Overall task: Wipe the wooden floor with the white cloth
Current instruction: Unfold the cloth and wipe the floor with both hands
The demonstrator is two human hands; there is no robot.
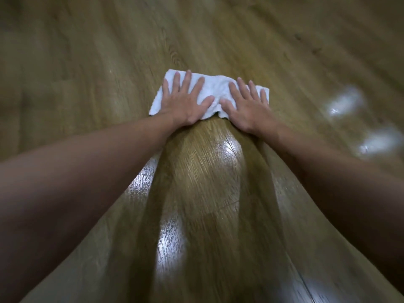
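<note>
Two hands down, one cloth. The left hand (185,99) lies flat with fingers spread on the left half of the white cloth (213,88); the right hand (248,106) presses flat beside it, fingers straight, thumbs nearly meeting. The cloth sits on the wooden floor (109,51), arms stretched out. Several bright light reflections (227,149) gleam on the boards.

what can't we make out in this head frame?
- Part of the white cloth, head view: covered by the left hand and right hand pressing flat on it.
- Wooden floor beyond the cloth and at the right: motion blur smears the grain and the bright patches.
- Whether the floor is wet or only glossy: glare hides it.
- Both forearms: cut off by the frame edges.
</note>
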